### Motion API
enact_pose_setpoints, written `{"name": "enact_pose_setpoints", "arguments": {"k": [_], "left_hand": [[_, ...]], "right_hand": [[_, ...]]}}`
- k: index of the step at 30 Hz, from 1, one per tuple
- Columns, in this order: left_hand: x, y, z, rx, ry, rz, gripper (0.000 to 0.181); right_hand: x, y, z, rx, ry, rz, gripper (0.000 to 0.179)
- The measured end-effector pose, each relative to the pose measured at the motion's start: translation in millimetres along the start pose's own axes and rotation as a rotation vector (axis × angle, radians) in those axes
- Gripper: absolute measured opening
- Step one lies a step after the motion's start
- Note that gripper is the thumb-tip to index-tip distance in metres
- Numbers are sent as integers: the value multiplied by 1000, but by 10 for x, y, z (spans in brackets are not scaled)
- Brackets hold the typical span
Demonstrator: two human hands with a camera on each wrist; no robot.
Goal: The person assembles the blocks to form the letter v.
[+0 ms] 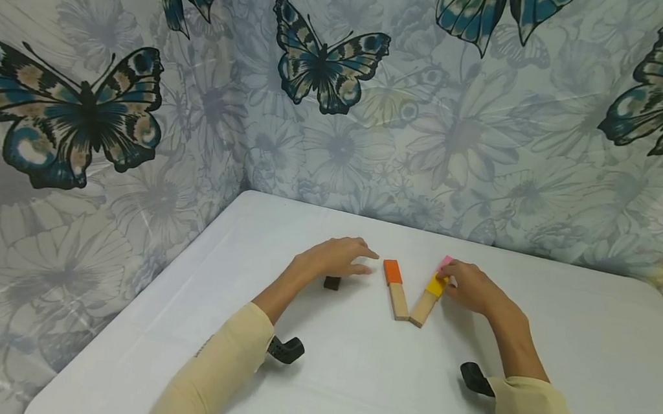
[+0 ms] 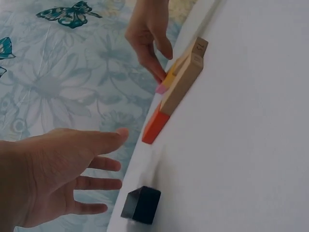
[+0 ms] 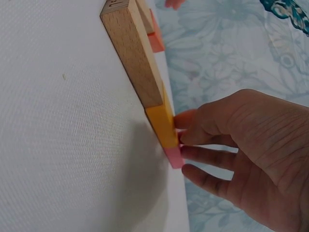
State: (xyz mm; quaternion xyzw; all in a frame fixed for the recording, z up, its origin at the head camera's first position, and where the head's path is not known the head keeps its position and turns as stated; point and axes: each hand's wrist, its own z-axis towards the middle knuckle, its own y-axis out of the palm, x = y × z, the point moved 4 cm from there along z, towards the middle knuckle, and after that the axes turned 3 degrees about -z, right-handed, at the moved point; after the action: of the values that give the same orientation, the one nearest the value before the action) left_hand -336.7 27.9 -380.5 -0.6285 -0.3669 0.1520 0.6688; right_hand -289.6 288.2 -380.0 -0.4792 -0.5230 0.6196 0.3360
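My right hand (image 1: 473,288) is at the yellow block (image 3: 161,123), its thumb and forefinger pinching it near the join with a pink block (image 3: 174,157). The yellow block lies end to end with a plain wooden block (image 1: 422,310). Beside this row, an orange-red block (image 1: 393,272) continues another plain wooden block (image 1: 398,302); the two rows form a V whose lower ends nearly meet. My left hand (image 2: 63,174) hovers with fingers spread and holds nothing. Below it a dark block (image 2: 141,205) stands on the table, partly covered by the hand in the head view.
The white table (image 1: 352,384) reaches back to a wall hung with butterfly-patterned cloth (image 1: 342,149). Black wrist devices (image 1: 286,350) stick out from beneath both beige sleeves (image 1: 220,361). The far table edge runs close behind the blocks in the wrist views.
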Motion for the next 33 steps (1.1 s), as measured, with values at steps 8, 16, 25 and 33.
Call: {"name": "enact_pose_setpoints", "arguments": {"k": [8,16,25,33], "left_hand": [[-182,-78,-327,-57,8,-55,50],[-263,-24,-463,-132,34,-28,50],[-249,-6,-447,-139,37,-29,37],[-168,-25,-403,-112,38,-28,38]], "right_hand": [[11,13,20,-10,-1,-7,23],[25,18,16,-14,4,-5,24],[30,26,8,0,-14,-5,23],[28,12,-5,3,-7,4,23]]}}
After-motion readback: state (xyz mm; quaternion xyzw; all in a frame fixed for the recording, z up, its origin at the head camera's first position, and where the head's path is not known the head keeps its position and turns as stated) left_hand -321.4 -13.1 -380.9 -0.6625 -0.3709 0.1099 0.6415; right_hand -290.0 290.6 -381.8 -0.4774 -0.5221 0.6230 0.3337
